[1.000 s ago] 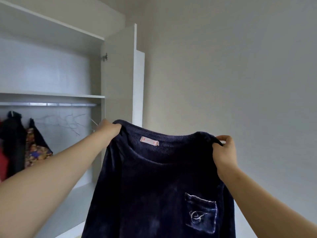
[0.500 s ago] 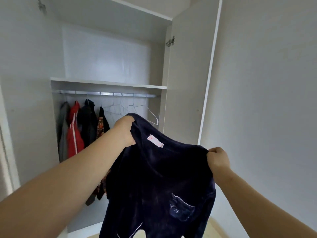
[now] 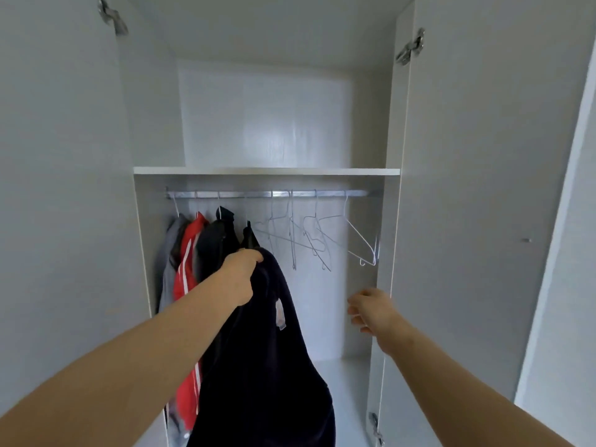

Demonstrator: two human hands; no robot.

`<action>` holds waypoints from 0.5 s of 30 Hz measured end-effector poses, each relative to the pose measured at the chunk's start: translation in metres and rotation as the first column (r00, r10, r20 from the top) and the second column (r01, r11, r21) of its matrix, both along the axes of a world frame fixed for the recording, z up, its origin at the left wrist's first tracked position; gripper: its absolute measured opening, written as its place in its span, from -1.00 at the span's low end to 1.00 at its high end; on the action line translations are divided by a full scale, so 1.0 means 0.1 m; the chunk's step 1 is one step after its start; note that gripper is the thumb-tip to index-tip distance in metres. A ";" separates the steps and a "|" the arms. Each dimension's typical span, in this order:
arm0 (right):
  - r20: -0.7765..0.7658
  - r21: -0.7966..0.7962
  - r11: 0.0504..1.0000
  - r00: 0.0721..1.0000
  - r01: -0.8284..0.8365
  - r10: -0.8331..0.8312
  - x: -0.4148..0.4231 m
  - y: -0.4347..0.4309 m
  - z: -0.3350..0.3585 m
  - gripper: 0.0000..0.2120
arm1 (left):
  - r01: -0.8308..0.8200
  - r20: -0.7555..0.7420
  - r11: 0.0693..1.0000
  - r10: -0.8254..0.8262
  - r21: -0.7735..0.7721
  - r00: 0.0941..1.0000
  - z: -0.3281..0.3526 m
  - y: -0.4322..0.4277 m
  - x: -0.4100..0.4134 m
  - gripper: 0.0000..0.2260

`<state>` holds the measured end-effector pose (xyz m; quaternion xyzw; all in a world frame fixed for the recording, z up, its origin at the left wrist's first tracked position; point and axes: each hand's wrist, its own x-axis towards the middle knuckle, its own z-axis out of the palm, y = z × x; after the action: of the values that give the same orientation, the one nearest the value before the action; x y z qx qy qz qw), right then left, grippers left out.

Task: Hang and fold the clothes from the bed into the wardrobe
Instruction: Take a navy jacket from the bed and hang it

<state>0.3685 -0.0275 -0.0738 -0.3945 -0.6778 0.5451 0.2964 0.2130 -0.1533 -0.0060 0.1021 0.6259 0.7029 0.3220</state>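
Observation:
My left hand (image 3: 240, 275) grips a dark navy sweater (image 3: 267, 366) by its shoulder, and the garment hangs straight down in front of the open wardrobe. A pink neck label shows on it. My right hand (image 3: 369, 309) is free of the sweater, fingers loosely curled, holding nothing, raised below the empty wire hangers (image 3: 358, 237). The hangers dangle from the metal rail (image 3: 267, 194) on its right half.
A grey, a red and two dark garments (image 3: 193, 253) hang on the rail's left half. A white shelf (image 3: 266, 171) runs above the rail. The open doors (image 3: 467, 221) stand at either side, and the wardrobe floor (image 3: 342, 382) lies below.
My right hand has let go of the sweater, which now hangs from my left hand alone. I have turned to face the wardrobe squarely and the right hand has risen toward the hangers.

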 end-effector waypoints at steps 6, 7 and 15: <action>0.031 0.013 0.994 0.994 -0.106 0.105 -0.93 0.45 -0.07 -0.92 | -0.086 0.003 0.996 0.087 -0.035 0.996 -0.15 0.38 -0.73 -0.78; 0.037 0.005 0.993 0.992 -0.119 0.119 -1.10 0.51 -0.09 -0.93 | -0.087 0.020 0.995 0.088 -0.048 0.996 -0.20 0.45 -0.89 -0.81; 0.053 0.039 0.989 0.989 -0.142 0.139 -2.37 1.11 -0.23 -0.88 | -0.031 0.088 0.999 0.030 0.014 0.996 -0.38 1.20 -2.02 -0.77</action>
<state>0.1318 0.0840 -0.0966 -0.3529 -0.7225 0.5402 0.2485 0.0109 -0.0338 -0.0439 0.0640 0.6074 0.7162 0.3377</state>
